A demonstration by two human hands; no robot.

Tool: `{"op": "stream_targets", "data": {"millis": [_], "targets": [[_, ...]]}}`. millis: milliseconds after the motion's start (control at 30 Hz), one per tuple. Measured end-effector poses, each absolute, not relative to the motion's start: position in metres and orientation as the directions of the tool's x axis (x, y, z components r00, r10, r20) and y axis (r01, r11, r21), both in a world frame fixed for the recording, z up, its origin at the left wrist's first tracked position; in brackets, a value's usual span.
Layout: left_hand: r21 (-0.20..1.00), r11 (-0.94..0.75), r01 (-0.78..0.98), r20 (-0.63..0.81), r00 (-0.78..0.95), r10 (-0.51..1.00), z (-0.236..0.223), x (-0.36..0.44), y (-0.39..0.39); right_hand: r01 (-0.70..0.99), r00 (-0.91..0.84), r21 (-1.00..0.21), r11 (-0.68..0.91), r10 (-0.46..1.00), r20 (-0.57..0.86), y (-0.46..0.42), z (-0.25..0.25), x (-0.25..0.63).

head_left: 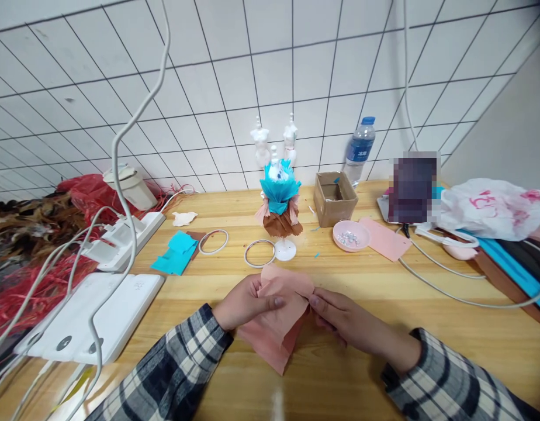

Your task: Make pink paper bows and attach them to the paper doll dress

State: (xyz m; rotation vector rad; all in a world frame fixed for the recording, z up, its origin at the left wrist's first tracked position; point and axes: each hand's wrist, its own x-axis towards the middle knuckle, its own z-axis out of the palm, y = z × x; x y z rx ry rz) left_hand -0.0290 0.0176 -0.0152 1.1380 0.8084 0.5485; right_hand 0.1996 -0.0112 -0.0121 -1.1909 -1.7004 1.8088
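Observation:
Low in the middle of the view, pink crepe paper (pixel 281 304) in loose, overlapping layers is held just above the table. My left hand (pixel 246 301) is closed on its left side, the thumb lying across the top layer. At the right edge, my right hand (pixel 340 316) pinches the same paper between thumb and fingers. Beyond the hands stands a small dress form (pixel 279 175) on a white round base, dressed in blue and brown ruffled paper. Two bare white dress forms (pixel 260 140) are behind it. A white ring (pixel 260 254) lies close to the base.
Blue paper (pixel 176 252) and another ring (pixel 213 241) lie left. A pink bowl (pixel 351 235) of shiny bits, a cardboard box (pixel 335 202) and a water bottle (pixel 360 152) stand right. A power strip (pixel 125 242), a white flat device (pixel 94 313) and dangling cables occupy the left side.

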Motion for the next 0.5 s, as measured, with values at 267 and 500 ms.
{"op": "stream_targets", "data": {"millis": [267, 500], "targets": [[0.944, 0.328, 0.043, -0.286, 0.602, 0.745, -0.0122, -0.0271, 0.0164, 0.262, -0.557, -0.957, -0.128, 0.789, -0.258, -0.0079, -0.0113, 0.2003], [0.963, 0.249, 0.101, -0.258, 0.606, 0.752, -0.0086, -0.0296, 0.0170, 0.273, -0.572, -0.961, -0.033, 0.798, -0.190, -0.0063, -0.0148, 0.2002]]}}
